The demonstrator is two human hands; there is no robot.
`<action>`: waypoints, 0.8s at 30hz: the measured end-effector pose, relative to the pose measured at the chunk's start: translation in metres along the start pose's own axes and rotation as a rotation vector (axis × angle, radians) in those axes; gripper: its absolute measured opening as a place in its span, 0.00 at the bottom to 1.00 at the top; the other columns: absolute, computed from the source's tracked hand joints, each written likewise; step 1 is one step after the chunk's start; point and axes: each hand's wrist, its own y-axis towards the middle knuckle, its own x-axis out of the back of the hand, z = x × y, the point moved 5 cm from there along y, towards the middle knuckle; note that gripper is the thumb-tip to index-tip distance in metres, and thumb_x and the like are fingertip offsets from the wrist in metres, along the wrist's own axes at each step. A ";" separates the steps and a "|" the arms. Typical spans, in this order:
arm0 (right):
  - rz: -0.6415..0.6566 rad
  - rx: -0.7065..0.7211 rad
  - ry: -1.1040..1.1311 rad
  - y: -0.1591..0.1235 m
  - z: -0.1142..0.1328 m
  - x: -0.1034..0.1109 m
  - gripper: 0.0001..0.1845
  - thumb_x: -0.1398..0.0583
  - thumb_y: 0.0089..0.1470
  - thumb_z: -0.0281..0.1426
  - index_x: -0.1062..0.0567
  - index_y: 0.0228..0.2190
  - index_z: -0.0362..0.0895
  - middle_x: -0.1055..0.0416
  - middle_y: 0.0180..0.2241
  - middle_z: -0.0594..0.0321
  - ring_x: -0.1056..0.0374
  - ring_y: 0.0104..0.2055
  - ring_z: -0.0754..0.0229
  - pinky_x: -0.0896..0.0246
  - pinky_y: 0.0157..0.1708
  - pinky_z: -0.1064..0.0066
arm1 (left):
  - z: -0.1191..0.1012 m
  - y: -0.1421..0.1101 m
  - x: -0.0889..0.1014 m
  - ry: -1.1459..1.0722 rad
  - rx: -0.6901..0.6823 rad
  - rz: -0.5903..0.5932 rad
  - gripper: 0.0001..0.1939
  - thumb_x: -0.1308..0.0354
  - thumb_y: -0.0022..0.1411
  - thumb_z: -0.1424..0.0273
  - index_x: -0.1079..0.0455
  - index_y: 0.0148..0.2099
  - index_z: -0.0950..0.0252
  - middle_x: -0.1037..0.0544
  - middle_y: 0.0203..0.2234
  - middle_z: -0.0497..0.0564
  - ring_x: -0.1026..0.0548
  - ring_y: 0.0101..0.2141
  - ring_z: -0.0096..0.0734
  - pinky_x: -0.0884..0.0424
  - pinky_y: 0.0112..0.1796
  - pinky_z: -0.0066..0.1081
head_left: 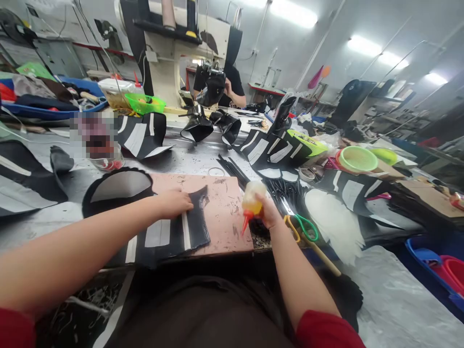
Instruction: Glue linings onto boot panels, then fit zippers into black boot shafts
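Observation:
My left hand (173,203) lies flat, fingers stretched, pressing on a black piece with white stripes (170,234) that rests on a pink work board (221,212). My right hand (267,211) is wrapped round a yellow squeeze bottle (252,199) whose red nozzle points down at the board's right edge. Green-and-yellow-handled scissors (302,227) lie just right of that hand.
More black-and-white cut pieces (268,150) are piled across the table. A dark oval piece (119,186) lies left of the board. Green bowls (357,158) stand at the right, a sewing machine (174,58) at the back with another person behind it. Blue trays (431,261) sit at the lower right.

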 end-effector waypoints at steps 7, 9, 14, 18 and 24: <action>-0.038 0.106 -0.287 -0.018 0.019 -0.027 0.26 0.34 0.31 0.46 0.26 0.33 0.44 0.28 0.26 0.60 0.32 0.32 0.52 0.40 0.31 0.65 | 0.062 -0.052 0.074 0.265 0.354 0.005 0.14 0.54 0.54 0.80 0.29 0.37 0.64 0.24 0.36 0.50 0.30 0.38 0.30 0.40 0.37 0.29; -0.177 0.250 -0.398 -0.040 0.047 -0.025 0.24 0.38 0.38 0.47 0.27 0.35 0.44 0.29 0.25 0.59 0.33 0.32 0.53 0.41 0.33 0.64 | 0.070 -0.068 0.108 0.315 0.440 -0.035 0.14 0.55 0.55 0.79 0.30 0.38 0.66 0.25 0.37 0.49 0.31 0.39 0.29 0.41 0.41 0.31; 0.192 0.481 -0.025 -0.105 0.119 -0.063 0.17 0.45 0.48 0.44 0.28 0.30 0.44 0.32 0.21 0.65 0.34 0.24 0.62 0.40 0.25 0.71 | 0.037 -0.072 0.201 0.464 0.504 -0.280 0.17 0.61 0.58 0.72 0.31 0.36 0.73 0.28 0.31 0.49 0.31 0.40 0.32 0.43 0.43 0.41; 0.315 0.507 0.620 -0.112 0.175 -0.078 0.19 0.41 0.46 0.40 0.32 0.40 0.46 0.29 0.40 0.61 0.32 0.41 0.58 0.36 0.38 0.67 | -0.052 -0.050 0.267 0.583 0.334 -0.768 0.20 0.66 0.57 0.73 0.34 0.28 0.75 0.33 0.24 0.51 0.30 0.37 0.36 0.41 0.41 0.44; -0.231 0.652 1.019 -0.109 0.210 0.017 0.12 0.53 0.56 0.37 0.36 0.39 0.47 0.32 0.38 0.62 0.35 0.47 0.61 0.40 0.47 0.63 | -0.184 -0.007 0.292 0.616 -0.053 -1.065 0.13 0.62 0.54 0.80 0.37 0.28 0.69 0.35 0.20 0.49 0.29 0.30 0.35 0.37 0.36 0.39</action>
